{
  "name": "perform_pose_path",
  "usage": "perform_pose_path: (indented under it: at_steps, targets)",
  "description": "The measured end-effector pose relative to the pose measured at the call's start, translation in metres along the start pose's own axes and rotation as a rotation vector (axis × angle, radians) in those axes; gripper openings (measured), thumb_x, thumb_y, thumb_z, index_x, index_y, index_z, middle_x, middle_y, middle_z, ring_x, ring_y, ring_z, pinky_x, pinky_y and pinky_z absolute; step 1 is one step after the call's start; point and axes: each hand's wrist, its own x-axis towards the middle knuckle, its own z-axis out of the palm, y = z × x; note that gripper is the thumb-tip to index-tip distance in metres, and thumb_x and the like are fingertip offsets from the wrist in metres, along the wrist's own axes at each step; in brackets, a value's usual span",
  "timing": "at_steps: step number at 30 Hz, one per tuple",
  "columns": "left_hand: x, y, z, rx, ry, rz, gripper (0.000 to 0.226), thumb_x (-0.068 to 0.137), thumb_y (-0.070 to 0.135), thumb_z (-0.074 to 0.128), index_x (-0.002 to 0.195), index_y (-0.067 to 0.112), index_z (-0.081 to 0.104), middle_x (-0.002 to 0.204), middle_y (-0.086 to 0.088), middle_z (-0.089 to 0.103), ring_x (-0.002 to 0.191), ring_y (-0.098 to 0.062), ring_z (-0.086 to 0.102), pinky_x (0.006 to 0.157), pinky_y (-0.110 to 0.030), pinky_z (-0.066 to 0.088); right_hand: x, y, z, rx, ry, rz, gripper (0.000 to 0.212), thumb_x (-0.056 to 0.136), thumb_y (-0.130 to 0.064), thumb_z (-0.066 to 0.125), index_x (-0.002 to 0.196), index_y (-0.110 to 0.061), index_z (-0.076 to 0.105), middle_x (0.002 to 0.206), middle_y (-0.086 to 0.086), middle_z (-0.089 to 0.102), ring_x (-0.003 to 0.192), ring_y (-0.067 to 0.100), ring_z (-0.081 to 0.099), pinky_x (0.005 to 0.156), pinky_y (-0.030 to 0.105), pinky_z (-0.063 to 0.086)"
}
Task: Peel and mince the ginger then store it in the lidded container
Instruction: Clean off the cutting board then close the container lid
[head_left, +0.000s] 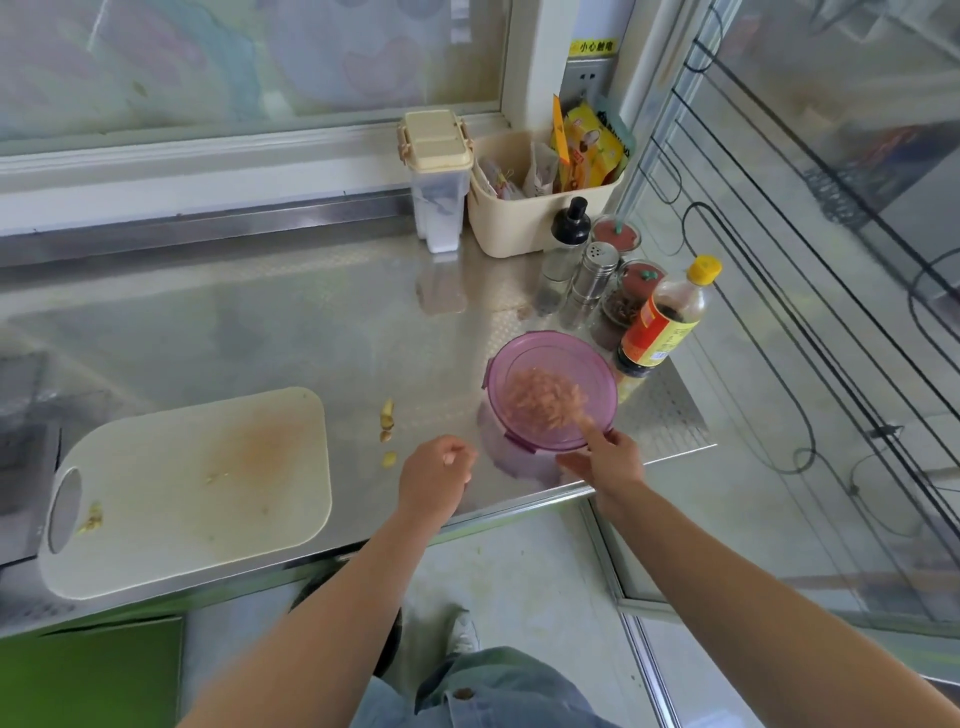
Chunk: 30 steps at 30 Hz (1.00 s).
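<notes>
We see the container (498, 457) on the right of the counter (311, 322), with its purple lid (553, 358) on top and minced ginger (545, 402) showing through. Our right hand (605, 462) lays a straight forefinger on the lid's near rim, the other fingers curled. Our left hand (436, 473) hovers just left of the container, fingers curled in, nothing seen in it. Peel scraps (387, 415) lie between the container and the board (197, 488), which is near left. Bottles (665, 317) stand just beyond the lid.

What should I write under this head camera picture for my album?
Right hand rests a finger on the purple lidded container of minced ginger; the cutting board lies apart.
</notes>
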Motion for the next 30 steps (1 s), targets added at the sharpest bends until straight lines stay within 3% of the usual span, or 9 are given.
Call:
perform_pose_path:
  at_steps: [3, 7, 10, 13, 17, 20, 24, 27, 30]
  targets:
    - [-0.009, -0.013, -0.021, 0.040, 0.020, 0.001, 0.019, 0.072, 0.040, 0.050, 0.068, 0.028, 0.064, 0.075, 0.000, 0.072, 0.074, -0.019, 0.070, 0.076, -0.045, 0.056, -0.005, -0.004, 0.012, 0.096, 0.095, 0.037, 0.035, 0.088, -0.038, 0.067, 0.087, -0.005, 0.053, 0.068, 0.009, 0.054, 0.053, 0.020, 0.058, 0.058, 0.037, 0.058]
    - [-0.018, -0.052, -0.062, 0.097, 0.118, -0.022, 0.020, 0.083, 0.035, 0.052, 0.073, 0.026, 0.065, 0.071, 0.004, 0.071, 0.071, -0.015, 0.068, 0.077, -0.041, 0.055, -0.027, 0.019, 0.031, 0.083, 0.291, 0.057, 0.028, 0.097, -0.034, 0.040, 0.101, -0.006, 0.046, 0.067, 0.009, 0.047, 0.058, 0.027, 0.052, 0.047, 0.030, 0.038]
    - [-0.028, -0.082, -0.098, 0.148, 0.273, -0.055, 0.022, 0.092, 0.018, 0.053, 0.073, 0.025, 0.062, 0.071, 0.006, 0.068, 0.070, -0.019, 0.064, 0.071, -0.032, 0.049, -0.061, 0.048, 0.065, -0.118, 0.049, -0.018, 0.017, 0.094, -0.016, 0.040, 0.080, -0.011, 0.049, 0.054, 0.003, 0.046, 0.047, 0.016, 0.045, 0.047, 0.025, 0.031]
    - [-0.038, -0.116, -0.140, 0.256, 0.425, -0.097, 0.018, 0.095, 0.017, 0.050, 0.085, 0.021, 0.065, 0.087, 0.001, 0.069, 0.080, -0.020, 0.059, 0.069, -0.027, 0.037, -0.097, 0.061, 0.119, -0.436, -0.311, -0.263, 0.016, 0.092, -0.005, 0.050, 0.077, -0.010, 0.055, 0.051, -0.003, 0.053, 0.047, 0.011, 0.050, 0.050, 0.028, 0.042]
    - [-0.058, -0.158, -0.205, 0.378, 0.593, -0.108, 0.021, 0.093, 0.011, 0.051, 0.104, 0.014, 0.068, 0.101, -0.009, 0.062, 0.096, -0.028, 0.057, 0.075, -0.033, 0.042, -0.126, 0.084, 0.193, -0.904, -0.705, -0.587, 0.020, 0.092, -0.011, 0.055, 0.110, -0.014, 0.060, 0.106, 0.009, 0.065, 0.093, 0.020, 0.062, 0.086, 0.039, 0.052]
    - [-0.072, -0.185, -0.250, 0.495, 0.565, -0.086, 0.026, 0.091, 0.010, 0.053, 0.114, 0.013, 0.064, 0.122, -0.011, 0.055, 0.116, -0.030, 0.046, 0.089, -0.042, 0.044, -0.129, 0.109, 0.237, -1.248, -0.789, -0.859, 0.051, 0.095, -0.022, 0.052, 0.144, -0.017, 0.037, 0.157, 0.002, 0.026, 0.140, 0.019, 0.027, 0.115, 0.039, 0.027]
    - [-0.077, -0.217, -0.287, 0.647, 0.415, -0.019, 0.035, 0.092, 0.012, 0.052, 0.127, 0.013, 0.057, 0.147, -0.010, 0.038, 0.135, -0.031, 0.030, 0.102, -0.047, 0.039, -0.129, 0.143, 0.260, -1.534, -0.635, -0.953, 0.074, 0.098, -0.035, 0.047, 0.155, -0.016, 0.004, 0.162, 0.002, -0.009, 0.149, 0.018, -0.007, 0.121, 0.038, 0.007]
    - [-0.075, -0.231, -0.296, 0.653, 0.345, -0.012, 0.039, 0.094, 0.014, 0.051, 0.133, 0.017, 0.051, 0.153, -0.007, 0.029, 0.139, -0.029, 0.025, 0.107, -0.044, 0.037, -0.135, 0.160, 0.254, -1.516, -0.562, -0.993, 0.076, 0.096, -0.039, 0.049, 0.155, -0.016, 0.007, 0.162, 0.000, -0.008, 0.149, 0.017, -0.005, 0.121, 0.035, 0.004]
    - [-0.078, -0.239, -0.298, 0.657, 0.349, 0.061, 0.039, 0.091, 0.010, 0.053, 0.130, 0.013, 0.054, 0.146, -0.009, 0.039, 0.133, -0.030, 0.034, 0.105, -0.042, 0.039, -0.142, 0.170, 0.242, -1.473, -0.519, -0.998, 0.070, 0.096, -0.038, 0.050, 0.154, -0.019, 0.017, 0.162, -0.002, 0.002, 0.149, 0.017, 0.005, 0.120, 0.036, 0.012]
